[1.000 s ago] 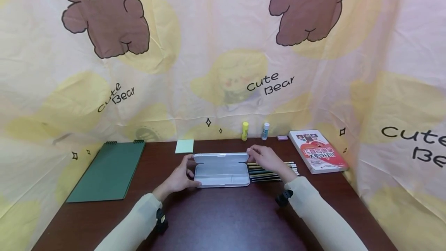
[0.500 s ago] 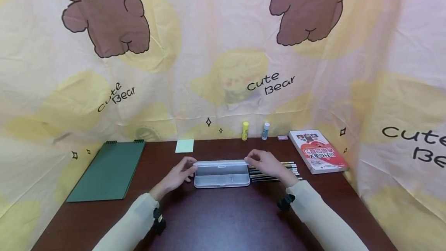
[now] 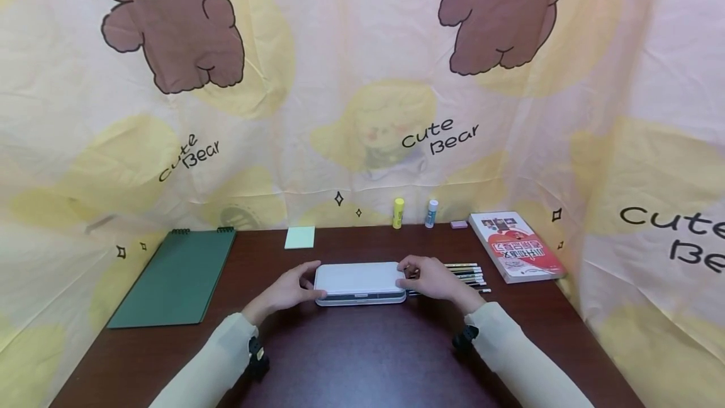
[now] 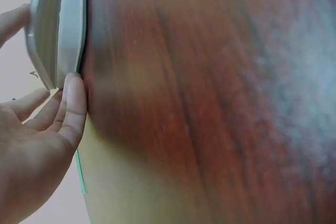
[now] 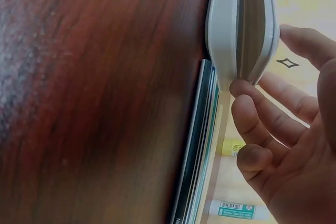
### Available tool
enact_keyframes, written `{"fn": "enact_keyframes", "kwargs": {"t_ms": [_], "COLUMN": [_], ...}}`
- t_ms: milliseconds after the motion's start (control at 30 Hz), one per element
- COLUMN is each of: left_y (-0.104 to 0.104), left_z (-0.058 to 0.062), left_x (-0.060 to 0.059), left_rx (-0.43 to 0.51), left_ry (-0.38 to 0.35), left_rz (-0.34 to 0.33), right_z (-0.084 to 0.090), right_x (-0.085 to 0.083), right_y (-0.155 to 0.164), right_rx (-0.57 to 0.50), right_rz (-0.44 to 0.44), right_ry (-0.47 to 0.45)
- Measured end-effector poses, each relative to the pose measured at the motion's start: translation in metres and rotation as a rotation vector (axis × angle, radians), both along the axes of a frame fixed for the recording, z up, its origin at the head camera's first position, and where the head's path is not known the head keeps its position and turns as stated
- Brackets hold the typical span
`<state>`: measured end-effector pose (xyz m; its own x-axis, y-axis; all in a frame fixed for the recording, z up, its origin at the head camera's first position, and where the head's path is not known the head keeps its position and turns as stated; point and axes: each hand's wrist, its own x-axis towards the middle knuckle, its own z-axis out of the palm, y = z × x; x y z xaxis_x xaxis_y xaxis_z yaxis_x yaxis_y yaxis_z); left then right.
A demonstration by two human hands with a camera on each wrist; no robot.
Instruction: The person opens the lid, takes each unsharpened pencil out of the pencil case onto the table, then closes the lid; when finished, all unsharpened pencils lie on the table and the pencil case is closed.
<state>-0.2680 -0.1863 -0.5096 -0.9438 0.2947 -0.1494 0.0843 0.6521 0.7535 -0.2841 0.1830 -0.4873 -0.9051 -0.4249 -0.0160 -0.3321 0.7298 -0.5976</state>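
Note:
A white pencil case point(image 3: 357, 277) lies on the table in front of the person, its lid lowered almost flat with a narrow dark gap along the front. My left hand point(image 3: 287, 287) holds its left end, thumb near the front corner and fingers toward the back. At the other end, my right hand point(image 3: 433, 279) grips the lid's edge with thumb and curled fingers. Both wrist views show the lid point(image 5: 270, 30) standing apart from the base point(image 5: 221, 24). Several pencils point(image 3: 467, 274) lie beside the case, partly hidden under the right hand.
A green spiral pad point(image 3: 175, 282) lies at the left and pale green sticky notes point(image 3: 299, 237) at the back. Behind the case stand a yellow glue stick point(image 3: 398, 213) and a blue-and-white one point(image 3: 432, 213). A pink eraser point(image 3: 459, 224) and a book point(image 3: 517, 247) are at the right.
The pencil case's lid has swung forward and down from upright, covering the compartments. Both hands have followed it; the left thumb left the front corner, then came back to it.

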Motion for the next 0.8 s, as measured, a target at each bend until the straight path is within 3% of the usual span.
{"fn": "enact_keyframes", "kwargs": {"t_ms": [367, 800], "left_y": [0.0049, 0.0062], "left_z": [-0.0040, -0.0059], "left_x": [-0.0012, -0.0014], "left_rx": [-0.068, -0.077], "left_ry": [0.082, 0.079], "left_rz": [-0.021, 0.017], "right_z": [-0.0072, -0.0086], "right_x": [-0.0011, -0.0033], "right_y": [-0.0013, -0.0023], "right_rx": [0.048, 0.055], "right_rz": [-0.019, -0.030], "right_ry": [0.009, 0.006]}}
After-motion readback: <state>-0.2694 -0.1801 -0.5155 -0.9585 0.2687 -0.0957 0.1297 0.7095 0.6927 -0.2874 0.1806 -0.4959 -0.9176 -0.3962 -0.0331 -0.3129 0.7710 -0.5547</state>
